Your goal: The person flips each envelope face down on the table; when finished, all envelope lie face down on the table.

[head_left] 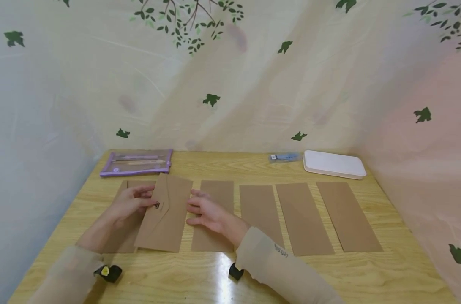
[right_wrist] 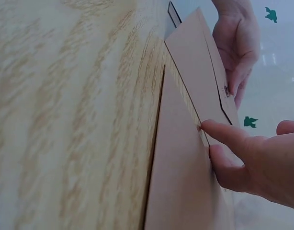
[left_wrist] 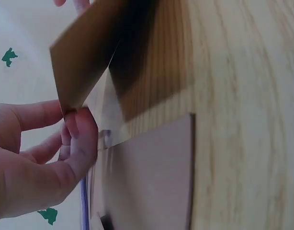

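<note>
A brown kraft envelope (head_left: 177,219), its pointed flap and a small dark print facing up, is tilted with its left side raised off the table. My left hand (head_left: 129,202) pinches that left edge between thumb and fingers; the left wrist view shows the lifted envelope (left_wrist: 82,62) from the side. At the opposite edge, the loosely spread fingers of my right hand (head_left: 213,215) have their tips right at the paper. Beneath my left forearm lies another envelope (head_left: 118,240). A flat brown envelope (head_left: 215,242) lies under my right hand.
Farther right, three more brown rectangles (head_left: 257,211) lie in the same row. Along the back edge are a purple-trimmed clear pencil pouch (head_left: 139,171), a small blue packet (head_left: 285,157) and a white case (head_left: 334,164). A patterned curtain (head_left: 234,84) surrounds the table (head_left: 169,278).
</note>
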A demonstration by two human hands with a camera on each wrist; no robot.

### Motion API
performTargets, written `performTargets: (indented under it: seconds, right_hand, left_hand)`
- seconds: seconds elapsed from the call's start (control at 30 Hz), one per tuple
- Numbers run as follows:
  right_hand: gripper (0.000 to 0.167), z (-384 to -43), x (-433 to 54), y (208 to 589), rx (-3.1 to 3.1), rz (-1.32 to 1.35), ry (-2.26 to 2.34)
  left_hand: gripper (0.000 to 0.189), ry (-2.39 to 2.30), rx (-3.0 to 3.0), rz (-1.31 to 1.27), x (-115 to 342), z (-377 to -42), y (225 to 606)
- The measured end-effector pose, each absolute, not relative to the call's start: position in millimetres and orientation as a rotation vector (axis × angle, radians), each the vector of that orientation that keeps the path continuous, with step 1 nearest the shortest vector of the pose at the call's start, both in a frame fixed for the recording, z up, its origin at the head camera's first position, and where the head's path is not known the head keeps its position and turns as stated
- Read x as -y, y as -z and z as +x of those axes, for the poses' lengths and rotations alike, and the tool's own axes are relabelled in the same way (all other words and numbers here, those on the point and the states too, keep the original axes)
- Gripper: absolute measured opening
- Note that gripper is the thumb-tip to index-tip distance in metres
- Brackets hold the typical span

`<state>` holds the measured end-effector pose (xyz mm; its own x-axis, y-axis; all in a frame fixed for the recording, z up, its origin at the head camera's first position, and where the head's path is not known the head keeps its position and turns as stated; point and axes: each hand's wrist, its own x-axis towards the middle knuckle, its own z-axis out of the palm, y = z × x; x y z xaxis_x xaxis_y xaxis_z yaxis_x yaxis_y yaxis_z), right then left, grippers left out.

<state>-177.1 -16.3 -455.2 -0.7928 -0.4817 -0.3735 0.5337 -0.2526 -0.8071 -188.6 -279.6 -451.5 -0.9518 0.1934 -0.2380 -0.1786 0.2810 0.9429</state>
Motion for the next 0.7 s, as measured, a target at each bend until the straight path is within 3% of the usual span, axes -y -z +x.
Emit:
performTargets:
  seconds: [0.5, 0.7]
  right_hand:
    - [0.066, -172.2, 12.6, 448.3, -1.45, -0.023, 1.987]
    - [0.062, -169.0, 14.4, 447.5, -1.479, -0.083, 1.997]
  left_hand:
    - [0.064, -1.784, -2.008, 0.049, 282.5, -187.9, 434.8]
    - [0.04, -1.836, -1.952, 0.074, 278.7, -186.6, 431.3]
